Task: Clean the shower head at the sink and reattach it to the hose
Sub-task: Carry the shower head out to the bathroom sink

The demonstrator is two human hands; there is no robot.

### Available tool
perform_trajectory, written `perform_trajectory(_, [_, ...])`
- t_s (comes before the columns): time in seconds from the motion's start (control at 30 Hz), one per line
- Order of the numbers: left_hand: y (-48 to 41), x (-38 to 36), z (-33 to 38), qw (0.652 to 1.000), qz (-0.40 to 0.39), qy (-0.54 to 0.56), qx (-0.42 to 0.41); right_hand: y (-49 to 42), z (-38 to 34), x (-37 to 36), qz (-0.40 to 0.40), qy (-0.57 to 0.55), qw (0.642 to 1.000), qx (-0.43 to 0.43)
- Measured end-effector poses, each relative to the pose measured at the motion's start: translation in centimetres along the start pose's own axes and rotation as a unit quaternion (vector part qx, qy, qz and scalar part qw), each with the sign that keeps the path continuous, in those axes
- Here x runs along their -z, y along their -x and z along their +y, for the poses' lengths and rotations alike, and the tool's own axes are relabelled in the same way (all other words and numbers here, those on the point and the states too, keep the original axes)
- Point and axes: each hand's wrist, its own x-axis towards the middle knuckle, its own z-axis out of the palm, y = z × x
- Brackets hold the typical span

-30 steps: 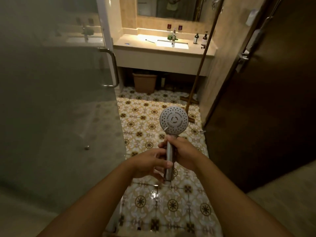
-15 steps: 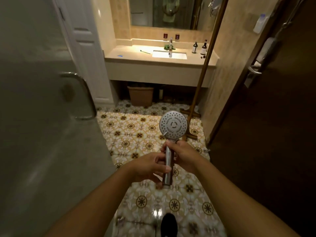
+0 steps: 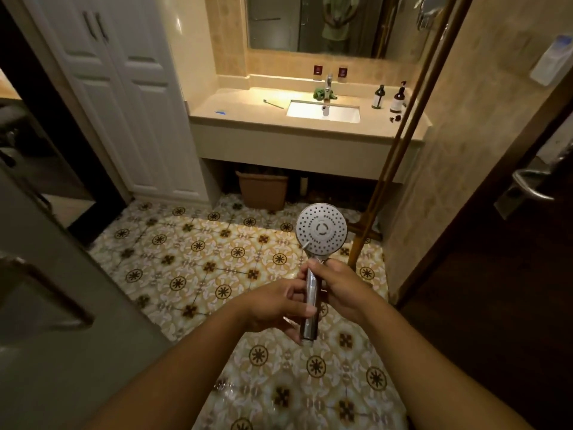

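Observation:
A chrome shower head (image 3: pixel 321 228) with a round perforated face stands upright in front of me, loose from any hose. My left hand (image 3: pixel 276 305) grips the lower part of its handle from the left. My right hand (image 3: pixel 342 288) wraps the upper handle just under the face. The white sink (image 3: pixel 324 111) with its chrome tap (image 3: pixel 328 83) is set in the beige counter (image 3: pixel 248 117) straight ahead, across the patterned floor. A green cloth (image 3: pixel 322 94) lies at the tap's base. No hose is in view.
A frosted glass door with a metal handle (image 3: pixel 46 293) stands close on my left. A dark wooden door (image 3: pixel 496 274) is on the right. A long wooden pole (image 3: pixel 400 141) leans by the counter. Two bottles (image 3: pixel 389 97) stand right of the sink; a brown bin (image 3: pixel 263 190) sits below.
The view has moved out past the glass door toward the sink, which looks nearer and larger. White cabinet doors have come into sight. Both hands keep the same hold on the shower head.

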Motion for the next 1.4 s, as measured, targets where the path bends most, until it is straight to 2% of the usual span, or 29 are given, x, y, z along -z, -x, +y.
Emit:
perform_trajectory(0.23, [-5.9,7.5,4.0,1.0,0.004,0.019,-0.014,-9.5,-3.8,0.9,0.009,0.022,1.0,0.005])
perform_trajectory(0.57, [-16.6,23.8,12.5,0.999,-0.014,0.035,-0.036,-28.4,-12.1,0.5,0.048,0.028,0.998,0.03])
perform_trajectory(0.67, [-18.8,27.7,15.1,0.998,-0.018,0.037,-0.045,-32.6,-14.8,0.4,0.049,0.055,0.996,0.046])
perform_trajectory(0.83, [-22.0,32.4,18.4,0.998,-0.018,0.031,-0.049,-38.3,-18.0,0.7,0.048,0.038,0.997,0.052])
perform_trajectory(1.23, [-35.3,43.8,26.7,0.999,0.014,0.009,-0.036,-57.0,-24.5,6.6,0.035,0.067,0.995,0.061])
perform_trajectory(1.4, [-41.6,48.1,30.9,0.998,0.002,0.049,-0.04,-64.7,-28.1,9.8,0.032,0.056,0.997,0.048])
